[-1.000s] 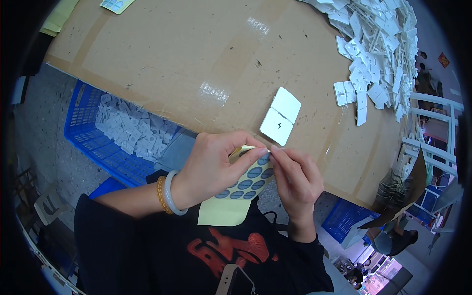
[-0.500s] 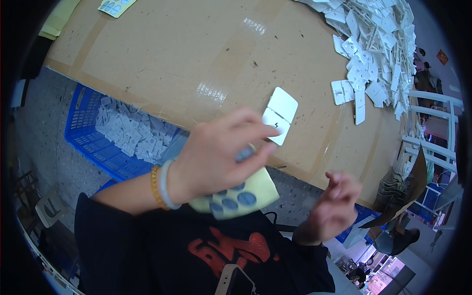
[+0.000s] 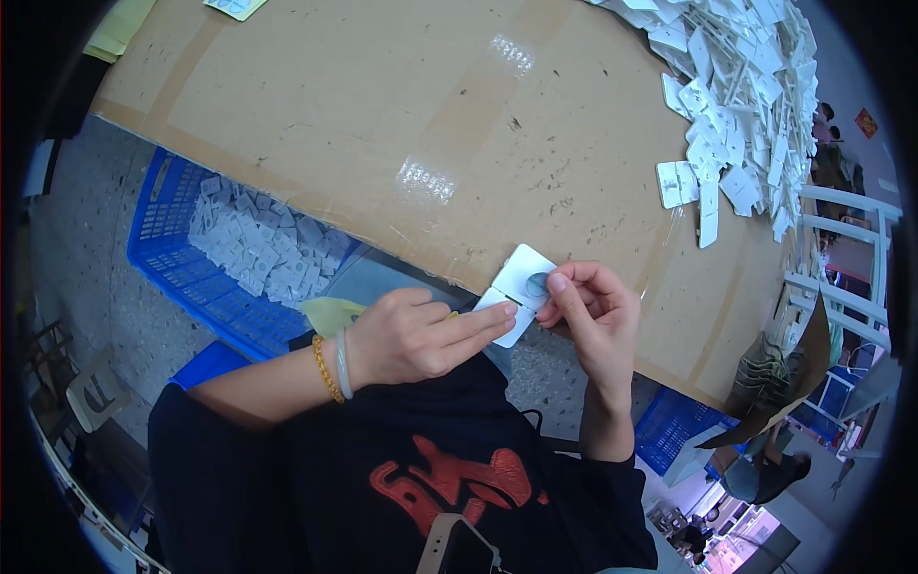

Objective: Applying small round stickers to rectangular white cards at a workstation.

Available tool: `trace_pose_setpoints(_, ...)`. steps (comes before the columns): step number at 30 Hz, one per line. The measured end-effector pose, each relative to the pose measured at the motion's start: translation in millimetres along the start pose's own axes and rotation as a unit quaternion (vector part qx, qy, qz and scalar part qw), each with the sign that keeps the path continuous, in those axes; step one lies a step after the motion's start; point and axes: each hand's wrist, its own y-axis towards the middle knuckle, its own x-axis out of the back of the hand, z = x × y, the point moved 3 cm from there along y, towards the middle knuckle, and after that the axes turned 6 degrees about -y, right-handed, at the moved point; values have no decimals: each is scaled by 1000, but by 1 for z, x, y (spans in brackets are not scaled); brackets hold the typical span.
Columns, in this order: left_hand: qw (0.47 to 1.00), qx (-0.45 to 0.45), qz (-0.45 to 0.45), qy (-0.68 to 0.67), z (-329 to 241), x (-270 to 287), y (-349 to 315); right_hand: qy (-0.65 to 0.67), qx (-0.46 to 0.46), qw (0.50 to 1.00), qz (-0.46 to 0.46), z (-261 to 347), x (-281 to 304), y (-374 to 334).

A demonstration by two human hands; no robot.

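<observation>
A flat white plastic plate, divided across its middle, lies tilted over the table's near edge. The outstretched index and middle fingers of my left hand rest on its lower half; the other fingers are curled. Partly hidden under that hand is a yellow sticker sheet, apparently gripped by the curled fingers. My right hand pinches a round grey sticker between thumb and fingers, against the plate's upper half.
The cardboard-covered table carries a large heap of white plastic plates at far right. More sticker sheets lie at far left. Below the edge, a blue basket holds many small white pieces. Another blue crate stands at right.
The plate has moved toward me, over the table edge. My right hand has come up and in to it with a round sticker; my left hand has drawn back, its fingers now on the plate.
</observation>
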Motion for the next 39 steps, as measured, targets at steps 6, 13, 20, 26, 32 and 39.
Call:
trace_pose_setpoints(6,1000,-3,9,2,1,0,0,-66,23,997,-33,2,-5,-3)
trace_pose_setpoints(13,1000,4,-1,-9,1,-1,-2,-85,35,995,-44,2,-7,-4)
trace_pose_setpoints(20,1000,1,-2,-9,2,-2,-2,-168,75,980,-72,2,-10,-6)
trace_pose_setpoints(26,1000,0,-1,-13,4,-2,-2,-254,138,925,-248,21,-9,-8)
trace_pose_setpoints(32,995,-72,-42,-50,-8,17,-7,-65,24,997,24,18,-17,29)
trace_pose_setpoints(39,994,-23,-16,-105,-35,8,-12,-93,224,967,71,72,-126,41)
